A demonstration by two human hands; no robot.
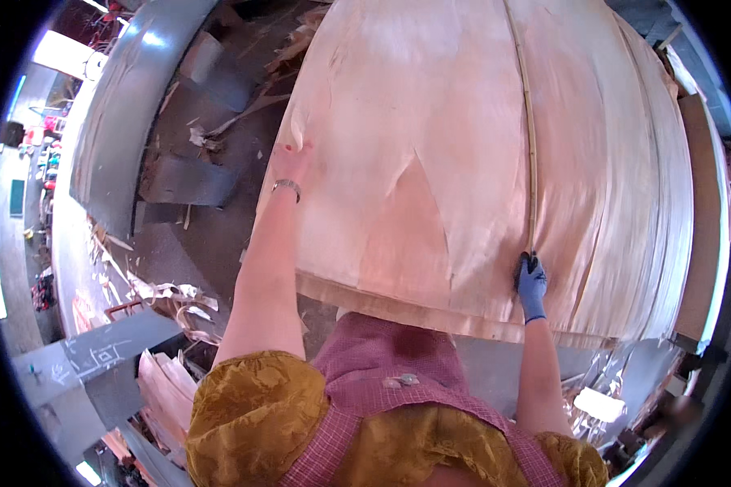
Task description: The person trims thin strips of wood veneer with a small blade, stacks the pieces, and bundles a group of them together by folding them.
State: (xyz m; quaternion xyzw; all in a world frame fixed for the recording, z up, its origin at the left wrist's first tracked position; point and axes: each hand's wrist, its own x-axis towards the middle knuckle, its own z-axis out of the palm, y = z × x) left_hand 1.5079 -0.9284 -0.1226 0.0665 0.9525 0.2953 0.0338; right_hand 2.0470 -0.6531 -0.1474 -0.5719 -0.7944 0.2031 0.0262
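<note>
Apparently straightening veneer sheets [382,97]: right hand [532,282] grips 1 thin rod [531,146], left hand [291,162] at their edge, finger closure unclear; next move likely needs even pressure

veneer stack [365,215]: far edge cut off. stick [532,146] on stack: far end cut off. coloured items [51,123] left of stack: indistinct.

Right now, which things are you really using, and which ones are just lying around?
In use:
- thin stick, held in the gloved right hand
- big stack of thin wood sheets, with the bare left hand at its left edge

Seemingly just lying around:
- torn wood scraps, left
- loose wood pieces, lower left
</note>
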